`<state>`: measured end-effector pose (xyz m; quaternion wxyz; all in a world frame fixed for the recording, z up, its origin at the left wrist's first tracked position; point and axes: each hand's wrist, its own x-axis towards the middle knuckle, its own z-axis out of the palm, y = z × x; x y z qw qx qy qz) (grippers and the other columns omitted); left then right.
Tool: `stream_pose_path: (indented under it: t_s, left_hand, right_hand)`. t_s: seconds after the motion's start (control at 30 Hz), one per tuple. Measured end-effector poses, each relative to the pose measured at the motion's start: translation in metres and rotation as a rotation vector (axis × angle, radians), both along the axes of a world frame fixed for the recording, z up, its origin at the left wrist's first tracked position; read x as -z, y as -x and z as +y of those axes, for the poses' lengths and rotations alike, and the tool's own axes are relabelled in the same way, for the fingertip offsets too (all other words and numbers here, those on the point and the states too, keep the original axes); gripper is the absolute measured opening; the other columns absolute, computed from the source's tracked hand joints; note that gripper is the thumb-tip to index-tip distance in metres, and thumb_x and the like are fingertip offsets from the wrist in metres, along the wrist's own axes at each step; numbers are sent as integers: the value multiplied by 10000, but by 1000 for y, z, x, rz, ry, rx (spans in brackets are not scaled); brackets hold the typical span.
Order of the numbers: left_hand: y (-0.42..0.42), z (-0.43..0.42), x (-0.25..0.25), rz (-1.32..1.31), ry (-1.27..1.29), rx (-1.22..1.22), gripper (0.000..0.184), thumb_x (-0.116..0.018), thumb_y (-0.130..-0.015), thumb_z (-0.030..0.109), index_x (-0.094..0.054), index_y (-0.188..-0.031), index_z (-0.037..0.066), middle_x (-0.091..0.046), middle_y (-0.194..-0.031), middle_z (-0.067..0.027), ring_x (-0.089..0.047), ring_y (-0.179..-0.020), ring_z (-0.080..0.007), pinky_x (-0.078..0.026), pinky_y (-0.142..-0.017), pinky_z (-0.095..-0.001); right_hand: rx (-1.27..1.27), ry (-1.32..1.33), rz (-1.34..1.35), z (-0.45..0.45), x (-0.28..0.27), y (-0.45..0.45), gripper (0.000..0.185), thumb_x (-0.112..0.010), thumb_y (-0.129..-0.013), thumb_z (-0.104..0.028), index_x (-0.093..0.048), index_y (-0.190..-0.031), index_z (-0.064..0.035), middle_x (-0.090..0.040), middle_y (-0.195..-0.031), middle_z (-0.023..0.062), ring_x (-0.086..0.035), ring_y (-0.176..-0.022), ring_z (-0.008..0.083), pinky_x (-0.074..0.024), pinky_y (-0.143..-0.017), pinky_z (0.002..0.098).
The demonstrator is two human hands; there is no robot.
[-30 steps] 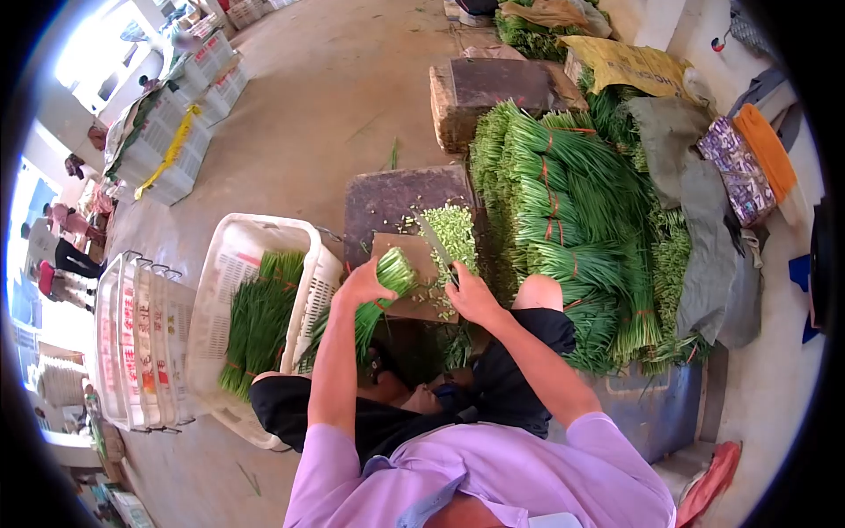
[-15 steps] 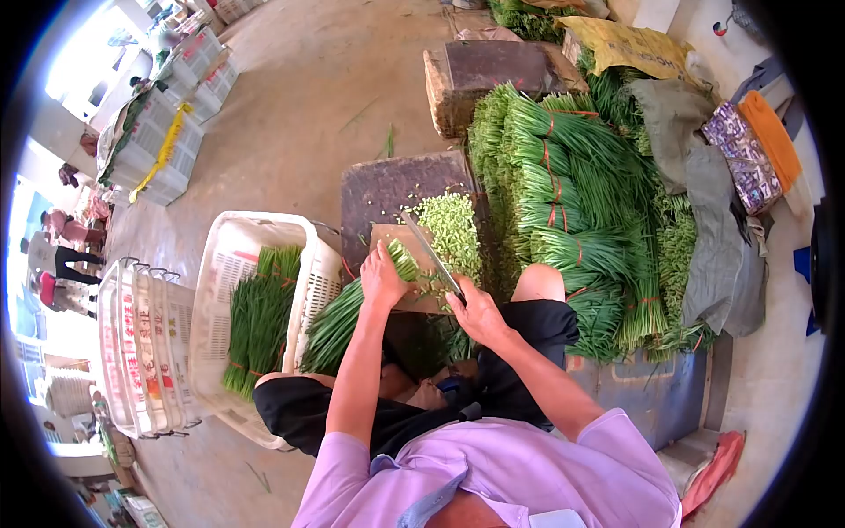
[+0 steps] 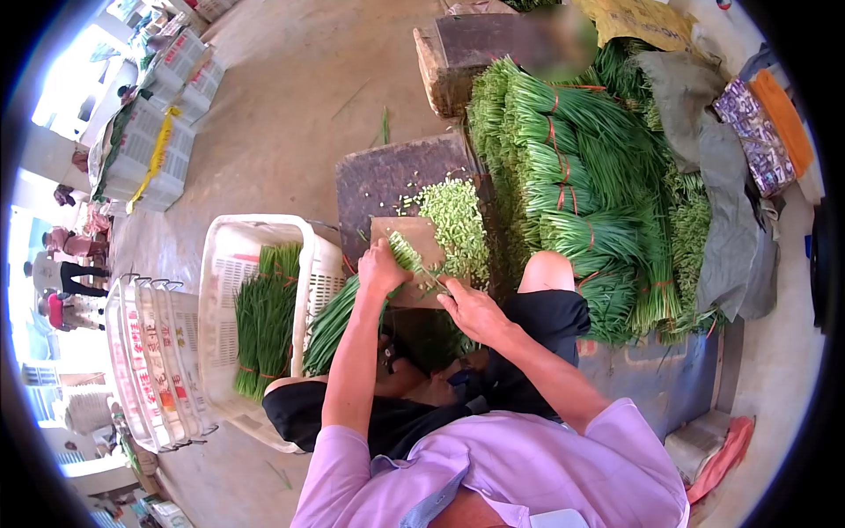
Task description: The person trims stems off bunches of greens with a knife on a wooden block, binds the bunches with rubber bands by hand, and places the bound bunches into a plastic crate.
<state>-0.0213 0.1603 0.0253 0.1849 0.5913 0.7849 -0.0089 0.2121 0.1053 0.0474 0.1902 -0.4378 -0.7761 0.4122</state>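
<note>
- Across the room spreads a smooth brown floor (image 3: 273,114), dull and a little mottled.
- On the person's right rises a long pile of green stalks (image 3: 598,211), glossy and slender, laid in overlapping bunches with thin orange bands around some of them.
- To the left stand nested white baskets (image 3: 154,361), plastic, with red lettering and wire handles.
- Nearer sits a single white basket (image 3: 308,233), its plastic walls pierced by rows of slots; banded green bunches (image 3: 267,317) lie inside.
- Ahead of the knees is a dark board (image 3: 383,180), flat and square-cornered, its surface worn and stained.
- Beside the basket slants a loose bundle (image 3: 337,319), its long leaves trailing toward the person, its pale, blunt ends over a flat brown sheet (image 3: 422,231) on the board.
- Over the board and the sheet's edge spreads a heap of chopped bits (image 3: 458,216), short, pale green and grainy.
- The left hand (image 3: 381,268) wraps firmly around the bundle, close to its pale ends.
- The right hand (image 3: 475,310) is partly curled, gripping a knife (image 3: 432,275) that shows only as a thin sliver.
</note>
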Motion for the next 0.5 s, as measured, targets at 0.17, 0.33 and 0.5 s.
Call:
stream_pose_path:
  t_s: [0.17, 0.33, 0.5]
  left_hand:
    - [-1, 0, 3, -21, -9, -14, 721, -914, -553, 343, -573, -1100, 20, -661, -1142, -196, -646, -1088, -350, -515, -938, -436]
    - [-10, -3, 7, 60, -57, 5, 690, -905, -571, 310, -574, -1090, -1, -659, -1129, -197, -629, -1108, -352, -493, -960, -445]
    - [-7, -4, 1, 36, -9, 31, 675, -901, -584, 283, -575, -1102, -2, -656, -1121, -195, -627, -1107, -351, -487, -953, -452]
  right_hand:
    - [-2, -2, -47, -1, 5, 4, 362, -443, -1046, -289, -463, -1255, 6, -670, -943, 279, -652, -879, 461, -516, -764, 548]
    - [18, -9, -6, 20, 20, 29, 310, -468, -1028, -256, -495, -1143, 31, -638, -746, 273, -647, -748, 471, -510, -694, 561]
    - [-49, -28, 5, 29, 16, 33, 289, -491, -1013, -228, -499, -1000, 61, -629, -741, 289, -638, -737, 488, -510, -682, 555]
